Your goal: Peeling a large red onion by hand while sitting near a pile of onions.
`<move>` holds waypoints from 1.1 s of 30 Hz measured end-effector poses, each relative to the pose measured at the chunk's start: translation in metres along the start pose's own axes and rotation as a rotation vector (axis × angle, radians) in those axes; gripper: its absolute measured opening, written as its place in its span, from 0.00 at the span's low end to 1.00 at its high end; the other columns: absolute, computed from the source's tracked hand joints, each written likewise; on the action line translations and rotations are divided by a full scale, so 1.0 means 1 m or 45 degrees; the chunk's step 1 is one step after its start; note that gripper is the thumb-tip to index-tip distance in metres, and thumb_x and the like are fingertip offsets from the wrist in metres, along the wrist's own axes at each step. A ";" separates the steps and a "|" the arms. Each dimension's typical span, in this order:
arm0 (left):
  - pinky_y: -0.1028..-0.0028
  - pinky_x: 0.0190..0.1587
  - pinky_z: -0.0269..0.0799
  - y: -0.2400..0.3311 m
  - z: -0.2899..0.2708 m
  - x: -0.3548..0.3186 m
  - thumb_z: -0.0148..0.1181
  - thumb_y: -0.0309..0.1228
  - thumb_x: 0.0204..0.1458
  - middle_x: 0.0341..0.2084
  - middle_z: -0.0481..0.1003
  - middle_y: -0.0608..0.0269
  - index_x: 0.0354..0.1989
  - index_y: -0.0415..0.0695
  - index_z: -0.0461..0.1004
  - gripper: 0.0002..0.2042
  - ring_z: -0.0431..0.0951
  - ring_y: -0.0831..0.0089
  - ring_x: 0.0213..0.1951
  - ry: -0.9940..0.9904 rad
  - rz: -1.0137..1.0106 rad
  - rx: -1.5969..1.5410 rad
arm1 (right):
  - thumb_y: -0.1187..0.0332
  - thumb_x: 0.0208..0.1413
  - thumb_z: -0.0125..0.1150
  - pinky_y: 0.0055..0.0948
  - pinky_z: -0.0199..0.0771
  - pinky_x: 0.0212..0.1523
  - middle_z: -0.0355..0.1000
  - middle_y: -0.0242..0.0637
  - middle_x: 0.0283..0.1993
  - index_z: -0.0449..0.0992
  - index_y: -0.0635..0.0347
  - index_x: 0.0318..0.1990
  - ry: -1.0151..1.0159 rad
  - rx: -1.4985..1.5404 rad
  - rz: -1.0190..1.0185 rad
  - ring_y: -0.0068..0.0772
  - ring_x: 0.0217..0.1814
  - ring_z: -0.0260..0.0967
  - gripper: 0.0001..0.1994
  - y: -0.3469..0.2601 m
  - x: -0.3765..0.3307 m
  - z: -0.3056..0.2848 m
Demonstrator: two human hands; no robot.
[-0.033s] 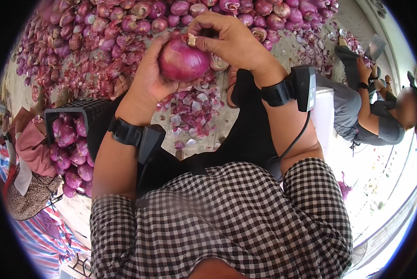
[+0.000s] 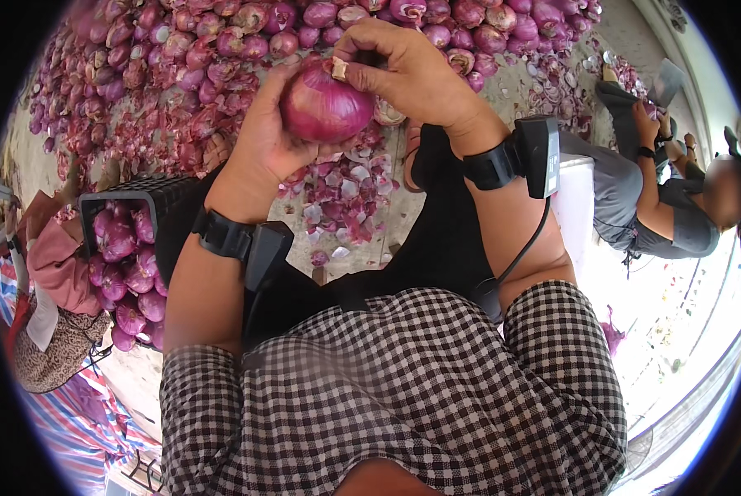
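Observation:
A large red onion (image 2: 327,103), glossy and purple-pink, sits in my left hand (image 2: 264,132), whose fingers wrap round its left side and underside. My right hand (image 2: 412,70) is closed in a pinch at the onion's upper edge. At that thumb's tip shows a small pale tan piece (image 2: 339,69), which looks like the onion's dry end. Most of the left fingers are hidden behind the onion. Both wrists wear black straps with box-shaped devices.
A big heap of red onions (image 2: 221,41) spreads across the floor ahead. Loose skins (image 2: 350,194) lie between my legs. At the left, a black crate (image 2: 143,194) holds several onions. One person (image 2: 668,207) sits at the right; another person's pink clothing (image 2: 60,256) shows at the left.

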State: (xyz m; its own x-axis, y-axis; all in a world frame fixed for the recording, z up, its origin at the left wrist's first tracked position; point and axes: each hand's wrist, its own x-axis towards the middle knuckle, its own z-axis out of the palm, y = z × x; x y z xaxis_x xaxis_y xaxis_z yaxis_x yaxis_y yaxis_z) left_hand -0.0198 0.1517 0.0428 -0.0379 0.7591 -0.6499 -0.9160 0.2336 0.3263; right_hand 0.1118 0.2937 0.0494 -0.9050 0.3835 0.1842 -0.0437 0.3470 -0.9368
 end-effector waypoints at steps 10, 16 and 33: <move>0.46 0.48 0.71 -0.001 0.004 -0.001 0.60 0.41 0.52 0.48 0.70 0.60 0.53 0.50 0.65 0.22 0.73 0.60 0.49 0.039 0.226 -0.030 | 0.72 0.51 0.57 0.46 0.67 0.36 0.65 0.52 0.37 0.65 0.67 0.36 0.409 -0.604 -0.238 0.58 0.38 0.65 0.09 -0.001 0.005 0.023; 0.50 0.45 0.75 0.002 0.004 0.002 0.62 0.35 0.50 0.47 0.70 0.60 0.54 0.49 0.63 0.23 0.74 0.64 0.47 0.034 0.502 0.128 | 0.76 0.50 0.55 0.46 0.64 0.35 0.64 0.52 0.34 0.63 0.68 0.34 0.469 -0.426 -0.231 0.58 0.37 0.63 0.08 0.000 0.007 0.033; 0.67 0.57 0.61 0.014 -0.007 0.015 0.68 0.34 0.44 0.53 0.62 0.48 0.58 0.39 0.58 0.33 0.64 0.63 0.54 0.710 1.527 1.355 | 0.78 0.58 0.51 0.20 0.69 0.34 0.68 0.33 0.35 0.65 0.65 0.37 0.623 0.754 0.199 0.18 0.34 0.68 0.03 -0.019 -0.009 0.063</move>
State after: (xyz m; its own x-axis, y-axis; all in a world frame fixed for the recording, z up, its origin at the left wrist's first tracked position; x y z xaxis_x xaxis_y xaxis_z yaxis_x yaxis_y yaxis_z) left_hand -0.0363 0.1622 0.0328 -0.7973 0.5630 0.2175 0.3751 0.1800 0.9093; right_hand 0.0935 0.2298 0.0465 -0.6360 0.7715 0.0183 -0.2739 -0.2035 -0.9400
